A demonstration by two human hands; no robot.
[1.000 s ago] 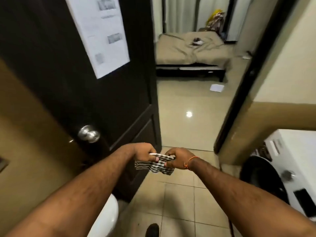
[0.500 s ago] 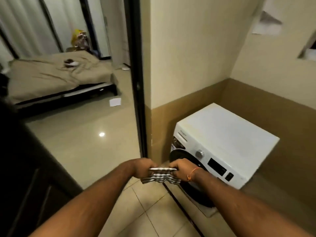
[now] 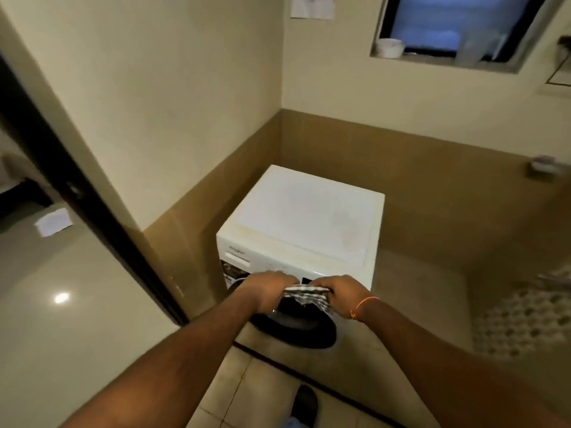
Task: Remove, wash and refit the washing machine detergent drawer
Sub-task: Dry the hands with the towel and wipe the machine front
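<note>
Both my hands are out in front of me, and between them is a checked cloth (image 3: 307, 296), bunched up and pulled across from one fist to the other. My left hand (image 3: 268, 288) is clenched on its left end, my right hand (image 3: 341, 293) is clenched on its right end, knuckles up, with an orange thread band (image 3: 361, 305) round the right wrist. A thin pale edge runs along the top of the cloth between my fists; whether that is something wrapped inside it, I cannot tell. Straight ahead at twelve o'clock sits the white washing machine (image 3: 309, 217), tucked into the corner where the cream walls meet the brown tile band. My hands hang just in front of its control panel and over the dark round door (image 3: 296, 329), which shows below my wrists at about six o'clock of the hands. At roughly ten o'clock from my left hand, on the machine's upper front corner, is the detergent drawer front (image 3: 236, 257), a pale strip with small lettering above it; it is blurred, so I cannot tell whether the drawer is seated in its slot. Up at one o'clock there is a window (image 3: 460, 23) with a small white bowl (image 3: 390, 47) on its sill. Off at nine o'clock runs the dark door frame (image 3: 77, 193), glossy floor beyond it. Down at six o'clock, my dark shoe (image 3: 305, 404) is on the tiled floor.
</note>
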